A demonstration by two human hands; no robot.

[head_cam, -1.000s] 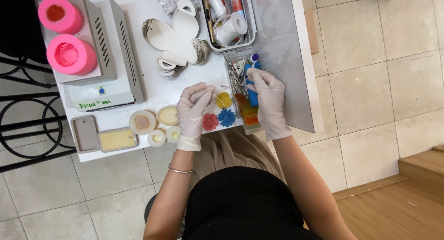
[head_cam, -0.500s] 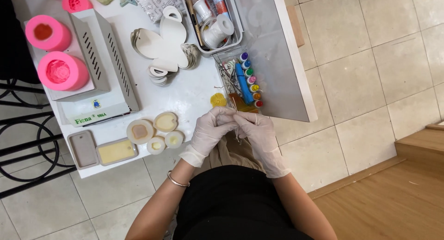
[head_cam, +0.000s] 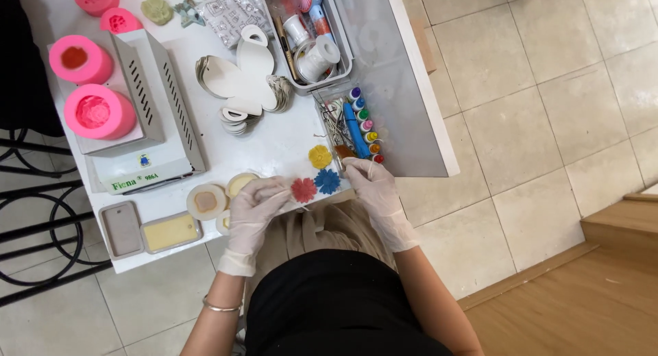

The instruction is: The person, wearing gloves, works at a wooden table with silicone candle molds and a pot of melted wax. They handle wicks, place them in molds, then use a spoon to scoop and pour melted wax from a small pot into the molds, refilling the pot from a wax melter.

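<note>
My left hand [head_cam: 255,209], in a white glove, rests at the table's front edge, its fingertips against a red flower-shaped piece [head_cam: 303,189]. A thin pale stick [head_cam: 304,207] pokes out from those fingertips. A blue flower piece [head_cam: 327,181] lies right beside the red one, and a yellow one [head_cam: 319,156] lies just behind them. My gloved right hand [head_cam: 370,186] sits to the right of the blue flower. Its fingertips are curled at the front corner of a clear box [head_cam: 340,113] of small coloured bottles; whether they hold anything is hidden.
On the white table [head_cam: 274,140] stand a white machine [head_cam: 147,133] carrying two pink moulds [head_cam: 99,111], a stack of white card cut-outs [head_cam: 247,78], a grey bin of spools [head_cam: 312,51], and pale round and rectangular casts [head_cam: 205,202] at front left. Tiled floor lies to the right.
My hands were together over the flowers at the table edge; now they have parted. The red and blue flowers show between them. The view has shifted slightly.
</note>
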